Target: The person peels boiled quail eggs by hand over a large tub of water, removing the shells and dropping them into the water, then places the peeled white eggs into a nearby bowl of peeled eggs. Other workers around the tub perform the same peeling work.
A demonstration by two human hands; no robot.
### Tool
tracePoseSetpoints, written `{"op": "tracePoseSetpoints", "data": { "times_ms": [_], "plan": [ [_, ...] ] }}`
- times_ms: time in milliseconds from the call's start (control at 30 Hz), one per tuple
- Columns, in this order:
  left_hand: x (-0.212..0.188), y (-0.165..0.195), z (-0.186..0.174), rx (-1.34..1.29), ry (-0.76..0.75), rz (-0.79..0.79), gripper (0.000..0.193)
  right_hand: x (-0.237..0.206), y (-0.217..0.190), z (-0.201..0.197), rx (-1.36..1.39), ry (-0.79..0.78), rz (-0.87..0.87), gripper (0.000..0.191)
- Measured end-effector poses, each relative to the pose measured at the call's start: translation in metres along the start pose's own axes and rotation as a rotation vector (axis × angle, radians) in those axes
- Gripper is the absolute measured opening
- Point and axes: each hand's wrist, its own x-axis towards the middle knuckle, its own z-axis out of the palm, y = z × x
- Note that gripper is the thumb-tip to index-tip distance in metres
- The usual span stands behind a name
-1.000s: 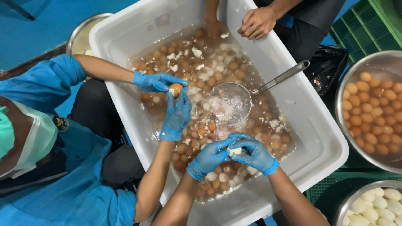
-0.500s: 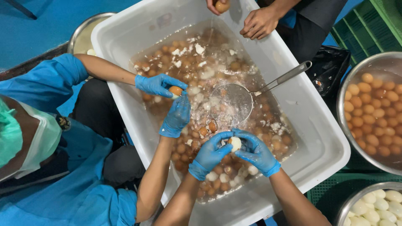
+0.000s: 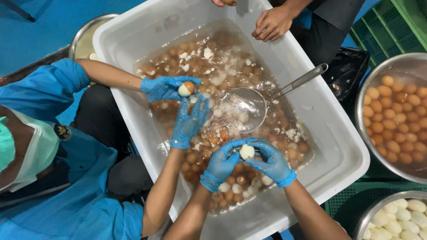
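The white tub holds water, loose shell bits and many brown unpeeled eggs; the bowl of peeled eggs at lower right is partly filled, so peeling appears well short of finished. The left hand and right hand, both in blue gloves, hold one white, nearly bare egg above the water, fingers curled closely around it.

Glossy white plastic tub mid-frame — shiny metal bowl at right edge, thin blue rubbery gloves — smooth peeled egg.
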Motion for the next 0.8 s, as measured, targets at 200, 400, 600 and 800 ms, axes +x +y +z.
{"op": "tracePoseSetpoints", "data": {
  "times_ms": [200, 400, 600, 800],
  "plan": [
    [-0.0002, 0.0053, -0.0044, -0.111, -0.003, -0.076, 0.051, -0.0014, 0.0014, -0.002, 0.006, 0.032, 0.033, 0.04],
    [0.0011, 0.0022, -0.0054, -0.082, -0.014, -0.025, 0.053, -0.0026, 0.0079, -0.0019, -0.241, 0.12, -0.087, 0.031],
    [0.0004, 0.0023, -0.0041, -0.024, -0.003, -0.003, 0.055, -0.0015, 0.0065, -0.007, -0.366, 0.039, -0.204, 0.023],
    [0.0013, 0.0044, -0.002, 0.01, -0.003, 0.023, 0.053, -0.0002, -0.0002, -0.0057, -0.3, -0.009, -0.255, 0.022]
  ]
}}
